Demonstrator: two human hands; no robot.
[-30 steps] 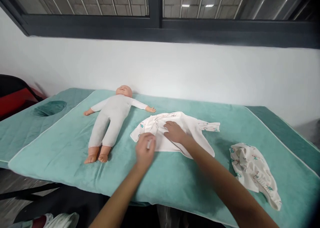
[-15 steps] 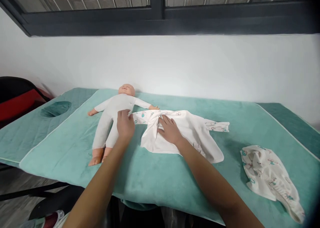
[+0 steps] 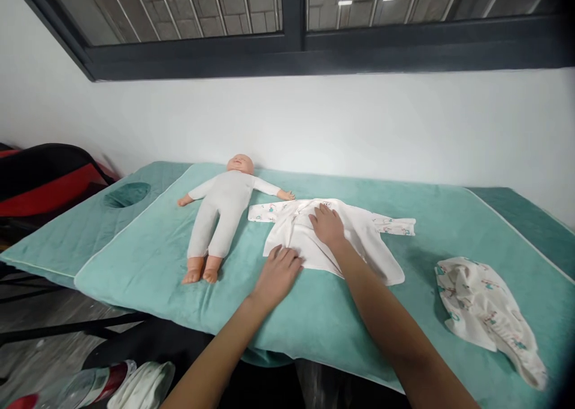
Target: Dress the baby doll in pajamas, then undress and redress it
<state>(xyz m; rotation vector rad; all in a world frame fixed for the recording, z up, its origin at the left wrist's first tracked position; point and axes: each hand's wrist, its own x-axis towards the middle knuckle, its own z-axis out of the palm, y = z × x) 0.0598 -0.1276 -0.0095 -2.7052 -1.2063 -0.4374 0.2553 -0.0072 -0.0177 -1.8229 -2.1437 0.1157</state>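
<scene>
A white baby shirt (image 3: 354, 238) with small printed figures lies spread flat on the teal towel (image 3: 148, 259), its sleeves stretched out to either side. My right hand (image 3: 329, 224) rests flat and open on the middle of the shirt. My left hand (image 3: 279, 271) lies open at the shirt's lower left hem, fingers touching the cloth. A baby doll (image 3: 222, 211) in a grey suit lies on its back just left of the shirt, arms out, one hand near the left sleeve.
A crumpled white printed garment (image 3: 487, 313) lies at the right on the towel. The bed runs along a white wall under a dark window frame. A red and black object (image 3: 49, 181) sits at far left. Bottles and white cloth (image 3: 112, 388) lie on the floor below.
My left hand drew the shirt's left sleeve out toward the doll, then came back down to the lower hem. My right hand stayed on the shirt. The view shifted left.
</scene>
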